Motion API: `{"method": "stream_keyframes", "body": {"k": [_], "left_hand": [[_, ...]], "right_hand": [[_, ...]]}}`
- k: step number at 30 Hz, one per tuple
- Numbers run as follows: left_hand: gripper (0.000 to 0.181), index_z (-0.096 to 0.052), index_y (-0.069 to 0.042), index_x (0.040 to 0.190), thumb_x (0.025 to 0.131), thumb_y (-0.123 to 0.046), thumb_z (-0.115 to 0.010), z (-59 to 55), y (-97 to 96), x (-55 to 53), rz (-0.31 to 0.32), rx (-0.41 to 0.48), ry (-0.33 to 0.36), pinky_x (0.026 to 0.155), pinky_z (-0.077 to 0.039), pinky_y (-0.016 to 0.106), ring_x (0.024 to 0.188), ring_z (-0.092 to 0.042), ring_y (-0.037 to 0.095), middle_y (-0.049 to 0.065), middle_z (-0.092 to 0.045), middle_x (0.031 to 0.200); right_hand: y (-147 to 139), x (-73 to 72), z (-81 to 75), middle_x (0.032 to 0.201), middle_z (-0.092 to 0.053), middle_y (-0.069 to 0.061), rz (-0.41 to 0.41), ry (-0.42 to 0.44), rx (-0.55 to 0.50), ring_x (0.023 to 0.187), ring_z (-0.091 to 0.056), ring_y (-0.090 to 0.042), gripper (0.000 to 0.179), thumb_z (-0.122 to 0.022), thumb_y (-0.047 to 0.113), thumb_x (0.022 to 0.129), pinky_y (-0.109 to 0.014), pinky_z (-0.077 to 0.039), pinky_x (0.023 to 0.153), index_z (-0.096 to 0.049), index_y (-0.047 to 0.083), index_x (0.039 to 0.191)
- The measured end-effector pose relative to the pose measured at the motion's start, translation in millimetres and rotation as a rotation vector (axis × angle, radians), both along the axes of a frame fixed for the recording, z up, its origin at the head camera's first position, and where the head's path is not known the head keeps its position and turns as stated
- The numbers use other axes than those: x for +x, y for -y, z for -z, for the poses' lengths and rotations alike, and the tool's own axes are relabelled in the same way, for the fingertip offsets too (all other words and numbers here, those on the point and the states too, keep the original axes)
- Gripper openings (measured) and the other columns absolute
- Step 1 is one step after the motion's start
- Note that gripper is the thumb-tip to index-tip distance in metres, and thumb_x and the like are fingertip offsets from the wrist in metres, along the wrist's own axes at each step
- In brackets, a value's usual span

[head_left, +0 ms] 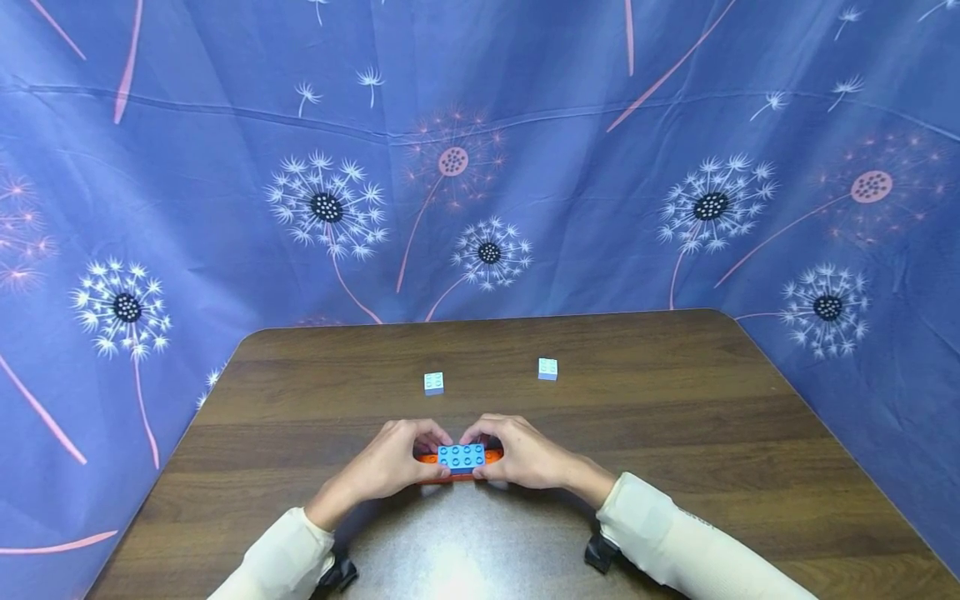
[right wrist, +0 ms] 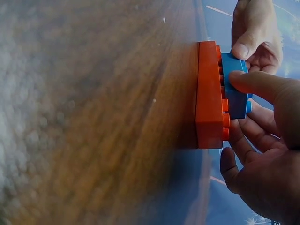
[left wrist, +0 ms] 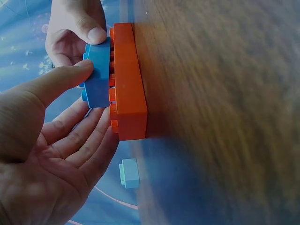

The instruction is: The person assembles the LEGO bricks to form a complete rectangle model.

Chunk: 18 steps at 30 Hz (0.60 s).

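Note:
A long orange toy brick [left wrist: 131,89] lies on the table with its studs up. Over its middle sits a shorter blue toy brick [head_left: 461,457], studs up as well; orange studs show past both of its ends. My left hand [head_left: 390,458] pinches the blue brick's left end, thumb on the near side and fingers behind. At the right end, my right hand [head_left: 525,452] holds it the same way. In both wrist views a thin line of orange studs shows between the two bricks. The far-side fingertips are partly hidden behind the bricks.
Two small light-blue square bricks stand farther back on the wooden table [head_left: 675,400]: the left brick [head_left: 433,383] and the right brick [head_left: 547,369]. Behind the table's far edge hangs a blue cloth [head_left: 570,208] with a dandelion print.

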<state>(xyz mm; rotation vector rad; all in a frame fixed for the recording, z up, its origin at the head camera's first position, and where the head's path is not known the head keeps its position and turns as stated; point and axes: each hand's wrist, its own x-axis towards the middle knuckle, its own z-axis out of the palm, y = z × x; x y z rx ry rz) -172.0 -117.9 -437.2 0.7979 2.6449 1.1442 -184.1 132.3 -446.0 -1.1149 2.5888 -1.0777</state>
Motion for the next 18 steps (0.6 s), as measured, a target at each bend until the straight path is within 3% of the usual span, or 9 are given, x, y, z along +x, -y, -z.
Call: {"method": "stream_keyframes", "body": {"k": [18], "left_hand": [[0.025, -0.075, -0.013, 0.103, 0.082, -0.018, -0.087, 3.7, 0.3, -0.3, -0.012, 0.012, -0.019, 0.078, -0.059, 0.029, 0.086, -0.073, 0.016, 0.0, -0.077, 0.093]], "right_hand": [[1.6, -0.4, 0.8, 0.103, -0.069, 0.007, 0.027, 0.052, 0.005, 0.093, -0.061, -0.012, 0.034, -0.086, 0.018, 0.084, -0.024, -0.051, 0.083, -0.071, 0.016, 0.114]]}}
